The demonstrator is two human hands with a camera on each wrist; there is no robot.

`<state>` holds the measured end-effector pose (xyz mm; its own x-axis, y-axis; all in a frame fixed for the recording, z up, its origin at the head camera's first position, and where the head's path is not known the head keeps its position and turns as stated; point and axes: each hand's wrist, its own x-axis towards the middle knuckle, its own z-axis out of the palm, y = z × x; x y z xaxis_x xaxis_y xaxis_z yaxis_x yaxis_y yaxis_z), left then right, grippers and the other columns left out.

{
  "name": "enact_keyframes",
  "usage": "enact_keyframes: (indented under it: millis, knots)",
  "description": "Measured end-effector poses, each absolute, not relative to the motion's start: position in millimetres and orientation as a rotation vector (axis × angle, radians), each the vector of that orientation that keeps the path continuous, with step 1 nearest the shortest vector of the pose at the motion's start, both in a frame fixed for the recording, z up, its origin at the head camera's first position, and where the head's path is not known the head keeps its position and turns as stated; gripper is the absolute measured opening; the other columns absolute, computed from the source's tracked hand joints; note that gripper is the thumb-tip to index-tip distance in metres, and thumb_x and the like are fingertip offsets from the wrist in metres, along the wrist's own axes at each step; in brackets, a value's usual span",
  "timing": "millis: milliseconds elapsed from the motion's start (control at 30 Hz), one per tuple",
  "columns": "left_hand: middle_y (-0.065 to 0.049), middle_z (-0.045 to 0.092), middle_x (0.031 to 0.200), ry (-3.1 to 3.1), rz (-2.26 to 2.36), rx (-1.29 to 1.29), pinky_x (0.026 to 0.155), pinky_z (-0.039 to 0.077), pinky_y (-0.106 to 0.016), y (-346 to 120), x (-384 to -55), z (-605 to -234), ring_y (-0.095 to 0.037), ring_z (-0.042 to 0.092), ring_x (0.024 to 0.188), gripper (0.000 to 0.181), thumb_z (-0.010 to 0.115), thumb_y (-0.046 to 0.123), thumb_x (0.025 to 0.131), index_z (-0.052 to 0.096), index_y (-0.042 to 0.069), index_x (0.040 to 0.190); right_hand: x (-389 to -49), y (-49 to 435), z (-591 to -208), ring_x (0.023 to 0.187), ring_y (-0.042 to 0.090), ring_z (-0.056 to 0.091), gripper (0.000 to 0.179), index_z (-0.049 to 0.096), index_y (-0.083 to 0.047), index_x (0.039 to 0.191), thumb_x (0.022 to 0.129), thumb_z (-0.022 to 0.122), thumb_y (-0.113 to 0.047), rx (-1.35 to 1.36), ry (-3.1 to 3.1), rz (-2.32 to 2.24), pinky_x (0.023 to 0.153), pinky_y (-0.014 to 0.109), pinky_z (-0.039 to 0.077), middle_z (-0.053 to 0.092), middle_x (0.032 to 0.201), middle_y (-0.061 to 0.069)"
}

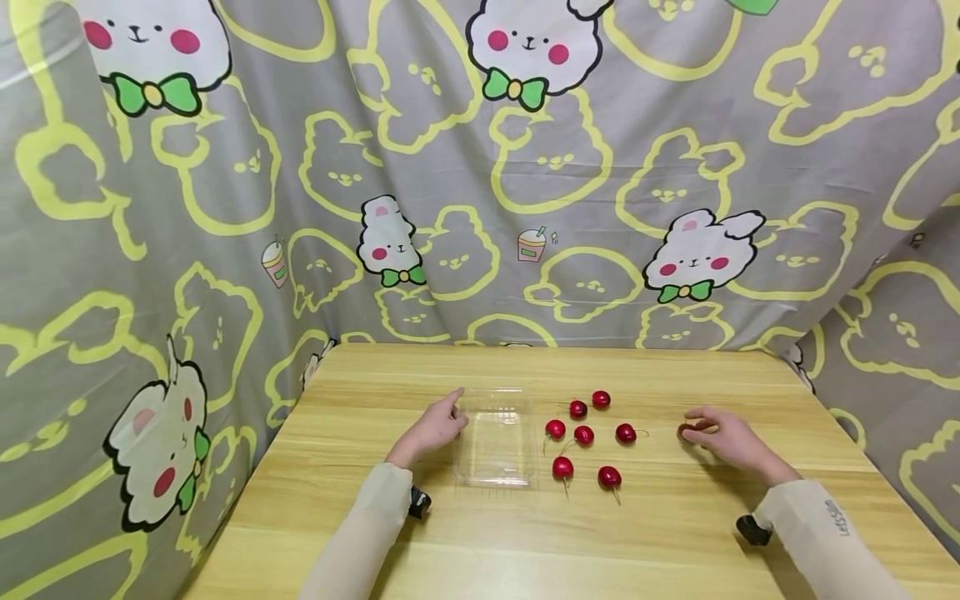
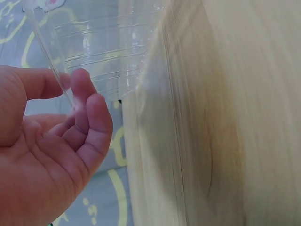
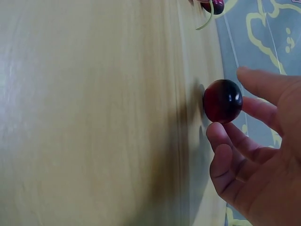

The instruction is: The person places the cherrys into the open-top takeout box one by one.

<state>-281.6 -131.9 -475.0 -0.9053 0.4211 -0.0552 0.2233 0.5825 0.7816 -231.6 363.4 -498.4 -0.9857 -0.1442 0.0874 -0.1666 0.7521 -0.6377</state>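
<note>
My left hand (image 1: 437,427) pinches the left wall of a clear plastic box (image 1: 498,482) on the table. In the left wrist view that hand (image 2: 61,127) has the box's thin edge (image 2: 44,47) between thumb and fingers. On the right, my right hand (image 1: 723,437) is around a dark red cherry (image 3: 222,101) resting on the wood. Seen from the right wrist, the thumb stands off the cherry and the fingers are loosely bent beside it. Several red cherries, among them one with a stem (image 1: 626,433), lie between the box and my right hand.
The wooden table (image 1: 637,550) has a light grain. A grey curtain (image 1: 450,167) with cartoon prints hangs behind it and at both sides. In the right wrist view another cherry (image 3: 217,6) with a green stem shows at the top edge.
</note>
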Motion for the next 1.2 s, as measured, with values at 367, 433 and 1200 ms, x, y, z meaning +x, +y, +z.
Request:
enact_keyframes:
  millis: [367, 433, 1200]
  knots:
    - [-0.010, 0.056, 0.080, 2.544, 1.294, 0.521, 0.052, 0.043, -0.026, -127.7, -283.2, -479.0, -0.027, 0.061, 0.065, 0.061, 0.048, 0.007, 0.095, 0.020, -0.003, 0.148, -234.1, 362.3, -504.9, 0.087, 0.034, 0.063, 0.038, 0.059, 0.009, 0.115, 0.087, 0.068, -0.014, 0.293, -2.902, 1.035, 0.068, 0.032, 0.051, 0.065, 0.099, 0.020]
    - [-0.010, 0.055, 0.081, 2.536, 1.312, 0.515, 0.052, 0.044, -0.026, -126.3, -282.9, -477.9, -0.026, 0.061, 0.065, 0.062, 0.049, 0.007, 0.094, 0.020, -0.003, 0.148, -235.2, 362.3, -505.7, 0.087, 0.033, 0.063, 0.035, 0.060, 0.008, 0.113, 0.087, 0.068, -0.013, 0.298, -2.902, 1.022, 0.069, 0.032, 0.051, 0.065, 0.099, 0.019]
    - [-0.008, 0.052, 0.083, 2.524, 1.349, 0.508, 0.058, 0.050, -0.029, -115.1, -284.1, -480.2, -0.023, 0.062, 0.064, 0.058, 0.050, 0.007, 0.096, 0.024, -0.002, 0.147, -237.6, 342.8, -487.6, 0.087, 0.025, 0.061, 0.038, 0.060, 0.003, 0.114, 0.086, 0.071, -0.020, 0.232, -2.931, 1.122, 0.066, 0.031, 0.050, 0.061, 0.103, 0.016]
